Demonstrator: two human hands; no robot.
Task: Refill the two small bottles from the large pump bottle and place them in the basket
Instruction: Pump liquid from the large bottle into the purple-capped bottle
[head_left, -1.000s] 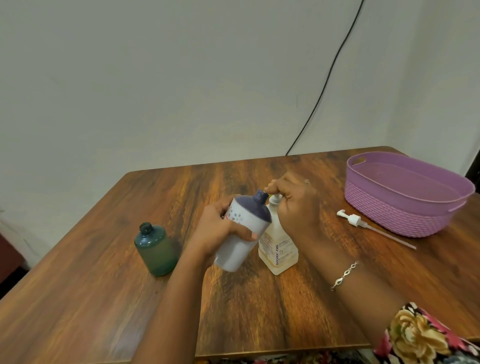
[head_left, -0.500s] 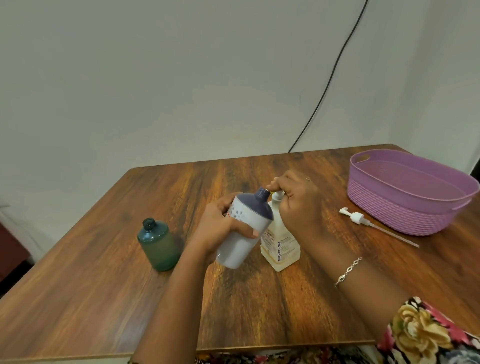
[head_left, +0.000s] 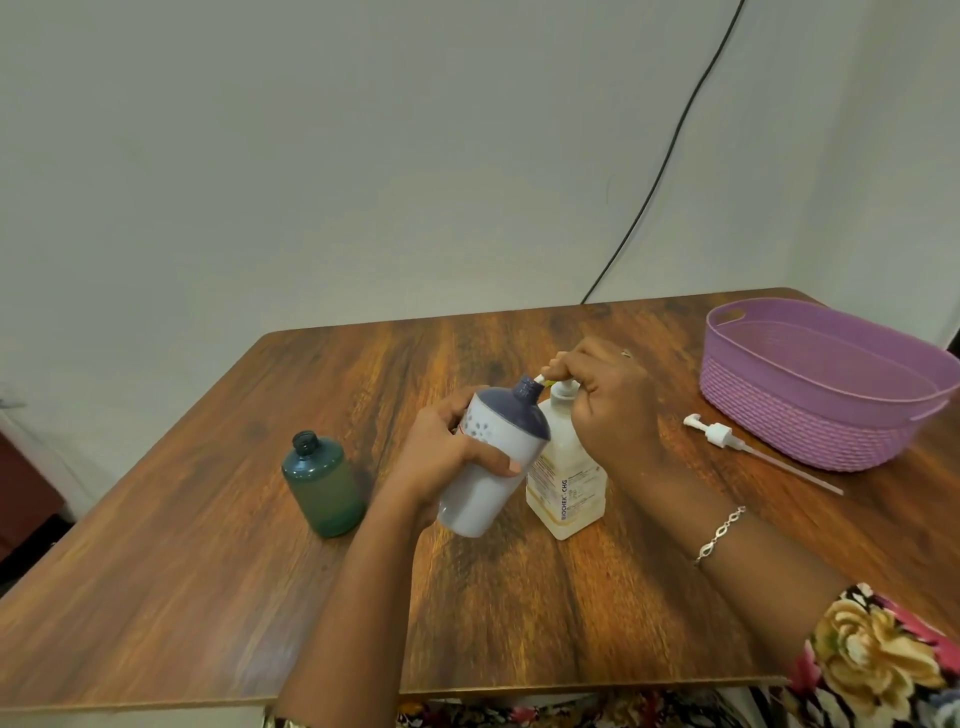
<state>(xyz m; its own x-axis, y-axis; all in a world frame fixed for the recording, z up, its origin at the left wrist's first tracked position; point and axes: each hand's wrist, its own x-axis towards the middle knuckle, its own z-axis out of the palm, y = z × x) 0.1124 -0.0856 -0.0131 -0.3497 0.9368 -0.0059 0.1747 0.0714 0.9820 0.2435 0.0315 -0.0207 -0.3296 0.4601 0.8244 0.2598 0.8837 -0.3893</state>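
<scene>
Left hand (head_left: 441, 452) grips tipped white bottle (head_left: 493, 467), held above table (head_left: 208, 597) | right hand (head_left: 602, 410) curls over pump bottle (head_left: 569, 488) top, spout at white bottle's mouth | basket (head_left: 810, 426) far right | green bottle (head_left: 323, 486) stands left, neck open | loose pump (head_left: 717, 434) lies beside basket
</scene>
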